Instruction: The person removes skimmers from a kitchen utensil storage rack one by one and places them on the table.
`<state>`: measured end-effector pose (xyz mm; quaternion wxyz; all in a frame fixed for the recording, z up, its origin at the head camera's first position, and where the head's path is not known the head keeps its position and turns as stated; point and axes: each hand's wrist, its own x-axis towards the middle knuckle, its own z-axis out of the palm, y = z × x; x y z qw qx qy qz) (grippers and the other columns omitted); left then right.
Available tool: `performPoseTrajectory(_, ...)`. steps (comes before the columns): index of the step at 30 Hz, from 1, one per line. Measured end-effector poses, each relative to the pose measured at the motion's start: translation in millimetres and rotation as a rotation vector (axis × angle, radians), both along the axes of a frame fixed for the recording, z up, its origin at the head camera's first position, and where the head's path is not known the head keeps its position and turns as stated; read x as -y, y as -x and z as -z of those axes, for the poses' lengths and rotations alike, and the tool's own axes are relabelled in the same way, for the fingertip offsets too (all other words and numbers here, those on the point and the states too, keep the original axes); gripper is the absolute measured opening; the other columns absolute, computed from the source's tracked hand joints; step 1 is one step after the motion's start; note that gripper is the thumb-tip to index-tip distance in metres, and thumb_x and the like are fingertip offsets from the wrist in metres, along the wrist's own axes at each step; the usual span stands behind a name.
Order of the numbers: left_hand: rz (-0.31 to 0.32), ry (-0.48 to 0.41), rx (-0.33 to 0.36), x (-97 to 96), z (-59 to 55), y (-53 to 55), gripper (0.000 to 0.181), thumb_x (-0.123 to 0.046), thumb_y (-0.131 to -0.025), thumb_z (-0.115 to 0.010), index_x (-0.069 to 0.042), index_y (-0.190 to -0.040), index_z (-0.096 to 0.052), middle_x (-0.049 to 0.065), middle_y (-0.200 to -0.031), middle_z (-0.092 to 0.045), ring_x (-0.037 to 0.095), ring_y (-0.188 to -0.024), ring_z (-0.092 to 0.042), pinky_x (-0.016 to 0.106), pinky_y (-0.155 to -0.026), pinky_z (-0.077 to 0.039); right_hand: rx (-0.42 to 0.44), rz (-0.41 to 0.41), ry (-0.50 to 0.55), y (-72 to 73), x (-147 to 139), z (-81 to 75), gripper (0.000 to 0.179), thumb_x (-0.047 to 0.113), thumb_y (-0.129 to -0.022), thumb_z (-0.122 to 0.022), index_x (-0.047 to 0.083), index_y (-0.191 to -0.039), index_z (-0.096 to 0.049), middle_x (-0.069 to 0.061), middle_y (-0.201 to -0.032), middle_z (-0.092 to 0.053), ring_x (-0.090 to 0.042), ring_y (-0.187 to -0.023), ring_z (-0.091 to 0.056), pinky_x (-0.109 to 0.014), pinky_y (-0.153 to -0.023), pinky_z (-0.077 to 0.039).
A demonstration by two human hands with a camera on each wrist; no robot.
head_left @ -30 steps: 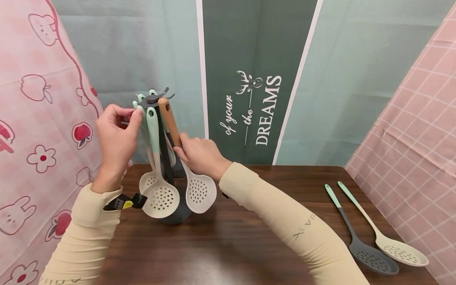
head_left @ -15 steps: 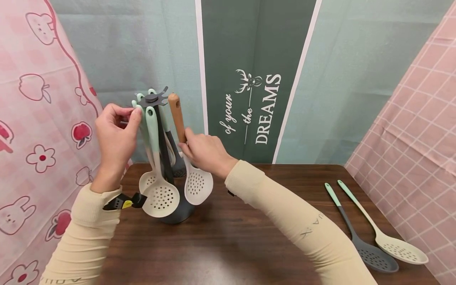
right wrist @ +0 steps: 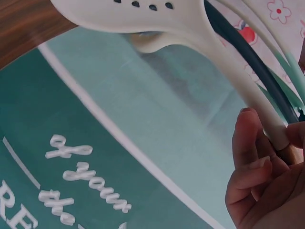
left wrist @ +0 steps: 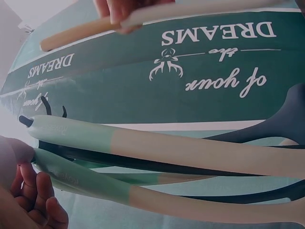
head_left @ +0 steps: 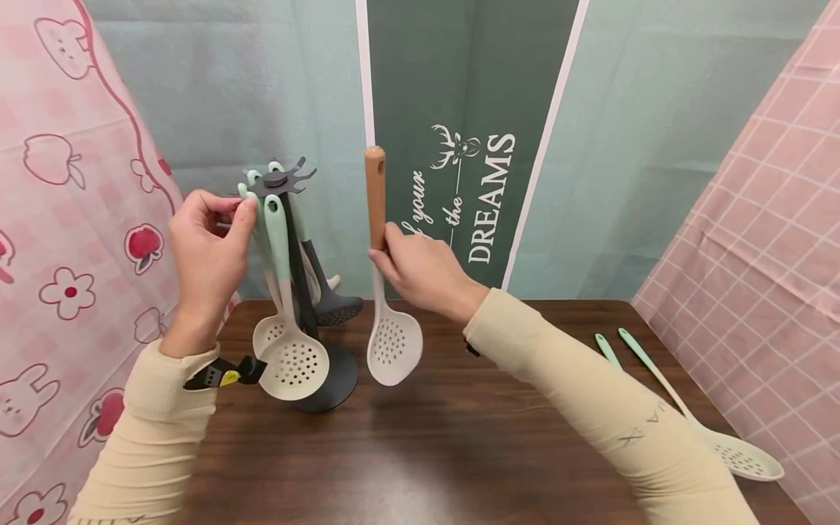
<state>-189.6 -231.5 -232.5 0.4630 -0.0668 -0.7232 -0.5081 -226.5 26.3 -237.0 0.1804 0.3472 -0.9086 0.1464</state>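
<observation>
My right hand [head_left: 429, 275] grips a skimmer [head_left: 396, 348] where its wooden handle meets the white shaft. This skimmer hangs upright in the air, head down, just right of the dark utensil stand [head_left: 337, 383]. My left hand [head_left: 206, 251] pinches the top of a mint handle [left wrist: 86, 183] at the stand's left side; that utensil has a pale perforated head, partly hidden. In front of it hangs another mint-handled skimmer [head_left: 293, 368]. Behind the post hangs a grey perforated utensil [head_left: 337, 308].
Bare hook arms [head_left: 305, 175] stick out at the stand's top right. A cream slotted spoon [head_left: 748, 458] lies on the brown table [head_left: 420, 452] at the right. Beside it shows a mint handle end [head_left: 607, 348], the rest hidden by my right sleeve. Curtains enclose the table.
My right hand has carried the wooden-handled skimmer off to the right and slightly up, away from the stand. My left hand stays at the mint handle.
</observation>
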Motion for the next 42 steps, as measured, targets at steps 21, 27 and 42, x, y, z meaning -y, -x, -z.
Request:
performPoseTrajectory(21, -0.01, 0.007, 0.018, 3.5, 1.3, 2.3, 0.005, -0.012, -0.097, -0.069, -0.014, -0.095, -0.066, -0.015, -0.089, -0.061, 0.007, -0.077, -0.058, 0.02, -0.067, -0.047, 0.172, 0.102, -0.027, -8.9, -74.0, -14.5, 0.024, 0.029, -0.108, -0.048, 0.006, -0.103, -0.055, -0.004, -0.074, -0.058, -0.019, -0.062, -0.057, -0.037, -0.057, -0.048)
performPoseTrajectory(27, -0.007, 0.01, 0.015, 3.1, 0.9, 3.5, 0.006, -0.013, -0.096, -0.07, -0.012, -0.094, -0.065, -0.015, -0.088, -0.061, 0.007, -0.076, -0.059, 0.02, -0.067, -0.047, 0.194, 0.149, -0.031, -5.4, -93.4, -6.5, 0.024, 0.026, -0.108, -0.047, 0.005, -0.097, -0.054, -0.006, -0.072, -0.056, -0.02, -0.058, -0.054, -0.036, -0.053, -0.045)
performPoseTrajectory(42, -0.004, 0.015, 0.016, 1.7, 0.1, 1.4, 0.006, -0.014, -0.097, -0.069, -0.014, -0.093, -0.065, -0.015, -0.088, -0.061, 0.008, -0.075, -0.058, 0.02, -0.067, -0.047, 0.269, 0.2, -0.02, -0.2, -131.9, 2.4, 0.023, 0.02, -0.106, -0.045, 0.004, -0.092, -0.053, -0.007, -0.07, -0.054, -0.019, -0.056, -0.052, -0.034, -0.05, -0.043)
